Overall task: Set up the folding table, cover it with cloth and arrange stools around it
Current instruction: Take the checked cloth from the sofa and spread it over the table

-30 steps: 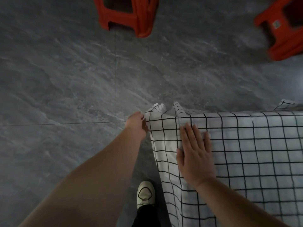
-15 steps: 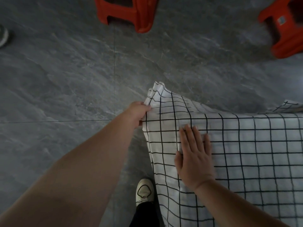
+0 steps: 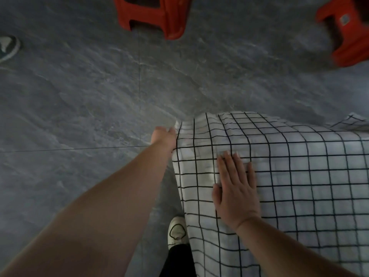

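A white cloth with a black grid (image 3: pixel 299 176) covers the table at the right; the table itself is hidden under it. My left hand (image 3: pixel 164 136) grips the cloth's left edge near the far corner, where the fabric bulges up. My right hand (image 3: pixel 235 188) lies flat, fingers spread, on the cloth over the table's left end. Two red plastic stools stand on the floor beyond: one (image 3: pixel 153 15) at the top centre, one (image 3: pixel 347 35) at the top right.
The floor is dark grey marbled tile (image 3: pixel 79 96). My white shoe (image 3: pixel 177 230) stands beside the hanging cloth at the bottom centre. Another person's shoe (image 3: pixel 8 47) shows at the far left edge.
My left hand has carried the cloth corner up and then out to the left, so the far corner now billows. My right hand has stayed flat on the cloth.
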